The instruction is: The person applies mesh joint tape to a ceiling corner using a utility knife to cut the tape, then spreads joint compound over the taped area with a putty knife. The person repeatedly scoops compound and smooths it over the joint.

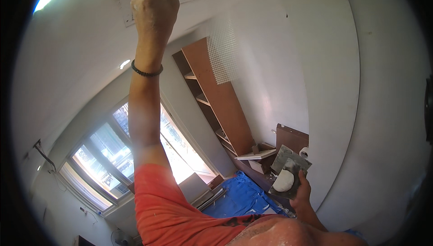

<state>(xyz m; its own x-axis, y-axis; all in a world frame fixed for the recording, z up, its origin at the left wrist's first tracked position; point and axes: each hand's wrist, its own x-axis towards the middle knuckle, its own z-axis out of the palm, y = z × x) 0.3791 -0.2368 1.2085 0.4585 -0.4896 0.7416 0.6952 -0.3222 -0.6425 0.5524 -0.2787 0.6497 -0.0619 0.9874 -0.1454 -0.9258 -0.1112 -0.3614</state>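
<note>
My left arm, in a red sleeve with a dark beaded bracelet point(146, 69) at the wrist, stretches straight up toward the pale ceiling. At the top edge my left hand point(155, 3) is closed, its fingers curled and partly cut off. A pale bit shows between the fingers; what it is cannot be made out. Low on the right, my right hand point(303, 191) grips a flat grey plasterer's hawk point(291, 156) by its edge. A rounded lump of white plaster point(283, 181) sits on the hawk. To the right of my left hand, white mesh point(222, 50) shows against the wall.
A tall brown shelf unit point(225, 104) stands by the far wall. Left of it is a bright window point(101, 156). Blue sheeting point(234, 196) covers the floor, with boards point(209, 198) beside it. A smooth pale panel point(331, 88) rises on the right. Wires point(44, 156) hang at left.
</note>
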